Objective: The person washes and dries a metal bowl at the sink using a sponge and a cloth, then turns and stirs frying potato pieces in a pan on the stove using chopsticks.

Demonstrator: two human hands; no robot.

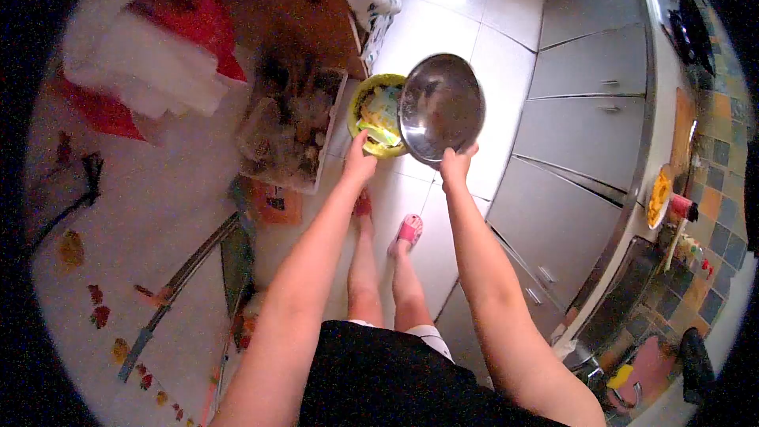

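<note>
My right hand grips the near rim of a round stainless-steel basin, thumb on its inner side. The basin is tilted, its shiny inside facing me, and it overlaps the right side of a yellow-green trash bin. Inside the bin lie mixed scraps, too blurred to name. My left hand is closed at the bin's near left edge. Beside its fingertips is a bright light-green piece; whether the hand holds this or the bin's rim I cannot tell.
Grey cabinets line the right side below a counter with a plate of yellow food. On the left stand a crate of blurred items and a table with a patterned cover. My slippered feet are on white floor tiles.
</note>
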